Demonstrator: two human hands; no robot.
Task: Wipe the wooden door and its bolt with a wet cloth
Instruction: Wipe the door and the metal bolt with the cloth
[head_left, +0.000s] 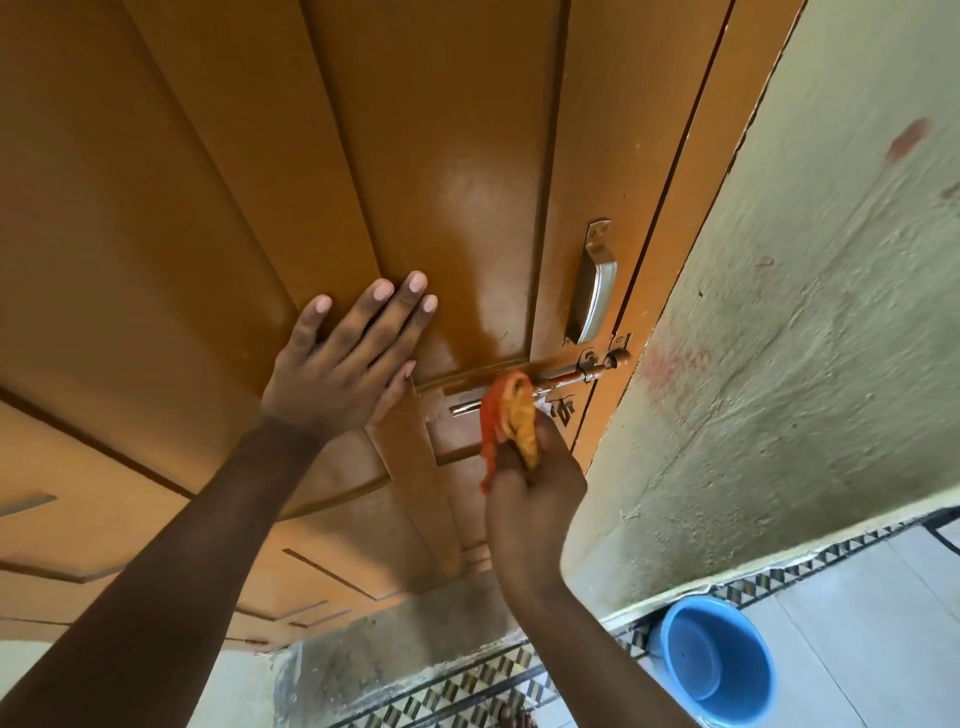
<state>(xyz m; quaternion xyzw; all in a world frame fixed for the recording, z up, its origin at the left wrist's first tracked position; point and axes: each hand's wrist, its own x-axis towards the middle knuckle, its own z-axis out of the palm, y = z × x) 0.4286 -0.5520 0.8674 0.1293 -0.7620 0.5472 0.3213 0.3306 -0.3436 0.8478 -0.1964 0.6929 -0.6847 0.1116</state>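
An orange-brown wooden door with raised panels fills the view. Its metal sliding bolt runs across the door near the right edge, below a silver pull handle. My left hand lies flat on the door panel with fingers straight, just left of the bolt. My right hand grips a bunched orange cloth and holds it against the middle of the bolt. A wet sheen shows on the panel above the bolt.
A rough pale green wall stands right of the door frame. A blue plastic bucket sits on the tiled floor at the lower right, beside a patterned tile border.
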